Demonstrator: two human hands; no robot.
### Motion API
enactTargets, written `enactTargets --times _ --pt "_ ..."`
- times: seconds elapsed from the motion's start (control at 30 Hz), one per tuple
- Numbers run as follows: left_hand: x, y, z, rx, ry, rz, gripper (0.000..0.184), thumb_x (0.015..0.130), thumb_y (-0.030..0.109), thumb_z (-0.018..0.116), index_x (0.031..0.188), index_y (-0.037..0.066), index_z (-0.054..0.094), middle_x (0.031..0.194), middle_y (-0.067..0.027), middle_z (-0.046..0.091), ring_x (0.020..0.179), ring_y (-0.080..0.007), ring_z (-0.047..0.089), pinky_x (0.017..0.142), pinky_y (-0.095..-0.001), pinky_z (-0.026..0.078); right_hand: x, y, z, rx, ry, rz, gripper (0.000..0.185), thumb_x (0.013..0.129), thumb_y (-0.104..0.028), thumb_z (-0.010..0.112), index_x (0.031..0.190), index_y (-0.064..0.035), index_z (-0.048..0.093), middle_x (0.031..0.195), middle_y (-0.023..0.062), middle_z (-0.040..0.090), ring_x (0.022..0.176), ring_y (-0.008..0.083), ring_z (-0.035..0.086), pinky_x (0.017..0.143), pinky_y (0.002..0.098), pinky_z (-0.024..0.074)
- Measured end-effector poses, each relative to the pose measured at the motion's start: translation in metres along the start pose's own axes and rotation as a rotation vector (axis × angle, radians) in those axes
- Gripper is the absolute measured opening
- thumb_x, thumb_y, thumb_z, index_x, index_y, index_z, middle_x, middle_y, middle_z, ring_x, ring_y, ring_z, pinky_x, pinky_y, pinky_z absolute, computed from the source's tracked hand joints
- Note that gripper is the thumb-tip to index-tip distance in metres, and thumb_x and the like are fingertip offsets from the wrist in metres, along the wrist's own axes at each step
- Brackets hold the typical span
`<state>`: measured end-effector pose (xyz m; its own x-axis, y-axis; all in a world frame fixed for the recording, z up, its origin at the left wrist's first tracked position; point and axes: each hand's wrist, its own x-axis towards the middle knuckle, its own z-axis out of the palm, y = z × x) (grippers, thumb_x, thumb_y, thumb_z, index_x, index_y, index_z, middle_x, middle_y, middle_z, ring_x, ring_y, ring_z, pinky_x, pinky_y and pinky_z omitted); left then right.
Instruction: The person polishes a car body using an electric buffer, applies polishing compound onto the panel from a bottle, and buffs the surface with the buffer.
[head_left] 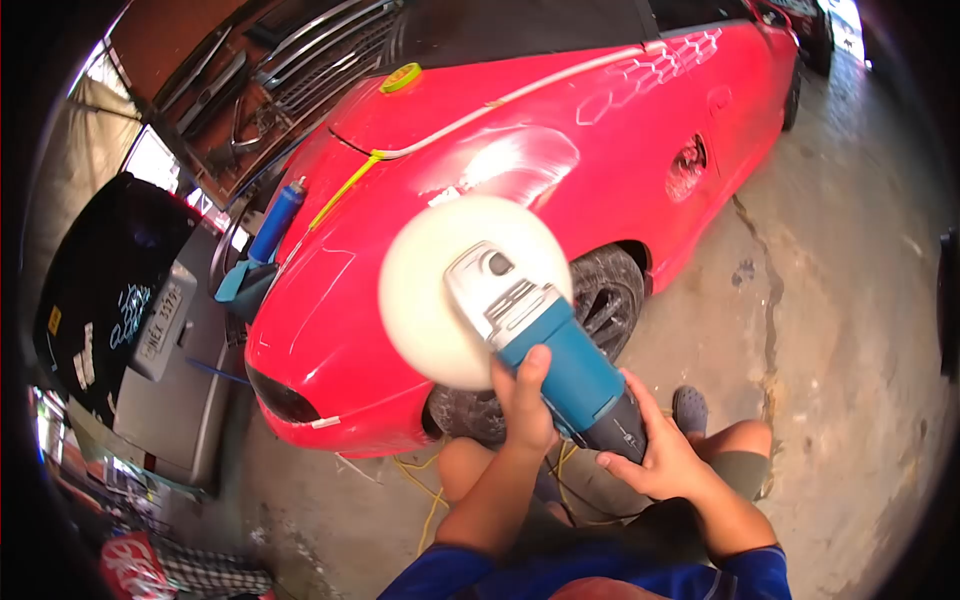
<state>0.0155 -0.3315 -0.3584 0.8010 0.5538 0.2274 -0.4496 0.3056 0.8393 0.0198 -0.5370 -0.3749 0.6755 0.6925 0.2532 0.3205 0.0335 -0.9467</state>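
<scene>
Head view, polisher (565, 355): lay across the centre of the frame, slanting from upper left to lower right, with a silver head, a teal body and a dark rear end.
Pad (425, 290): round and cream-white, set under the silver head; it overlapped the front fender in the frame, and whether it touched the paint could not be told.
Left hand (524, 408): stood at lower centre, closed on the left side of the polisher just behind the silver head, its thumb against the teal casing; the other fingers were partly hidden.
Right hand (665, 455): stood low and right of centre, gripping the dark rear end of the polisher, with thumb and fingers on opposite sides.
Red car (330, 290): spanned the frame from lower left to upper right; bright reflections lay on its fender above the pad.
Front wheel (625, 290): showed in part, right of centre, behind the polisher.
Yellow tape: a strip (345, 190) ran along the bodywork at upper left; a roll (400, 78) rested above it.
Blue bottle (277, 222): leaned at the left, beside the hood's edge, with a blue cloth (233, 283) near its lower end.
Grey vehicle (190, 400): occupied the far left, its rear window dark.
Yellow cord (432, 520): trailed over the concrete floor (850, 350) at lower centre.
</scene>
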Motion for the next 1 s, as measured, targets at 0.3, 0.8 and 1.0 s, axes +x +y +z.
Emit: enactTargets --times 0.3,0.8,1.0 --pt "0.035 -0.064 0.042 0.270 -0.286 -0.203 0.062 0.084 0.021 0.094 0.130 -0.004 0.060 0.111 -0.0101 0.074 0.096 -0.0168 0.071 0.088 -0.0354 0.059 -0.006 0.113 0.029 0.219 0.431 0.252 0.105 0.085 -0.013 0.089 0.167 -0.0025 0.025 0.145 0.0209 0.061 0.133 0.0275 0.061 0.113 0.0417 0.0481" --pt "-0.066 -0.088 -0.092 0.361 0.015 0.004 0.073 0.084 0.021 0.092 0.140 -0.005 0.052 0.127 -0.0145 0.066 0.111 -0.0238 0.067 0.102 -0.0403 0.054 -0.030 0.167 0.056 0.150 0.059 0.159 0.108 0.074 -0.010 0.091 0.166 -0.0197 0.035 0.134 0.0224 0.072 0.123 0.0450 0.070 0.103 0.0466 0.0572" --pt "-0.019 -0.134 -0.014 0.582 -0.158 -0.078 0.080 0.081 0.020 0.095 0.141 -0.002 0.046 0.126 -0.0140 0.065 0.110 -0.0224 0.067 0.098 -0.0385 0.056 -0.043 0.207 0.062 0.299 0.395 0.316 0.094 0.077 -0.013 0.096 0.156 -0.0019 0.046 0.133 0.0168 0.070 0.124 0.0258 0.067 0.109 0.0399 0.0512"
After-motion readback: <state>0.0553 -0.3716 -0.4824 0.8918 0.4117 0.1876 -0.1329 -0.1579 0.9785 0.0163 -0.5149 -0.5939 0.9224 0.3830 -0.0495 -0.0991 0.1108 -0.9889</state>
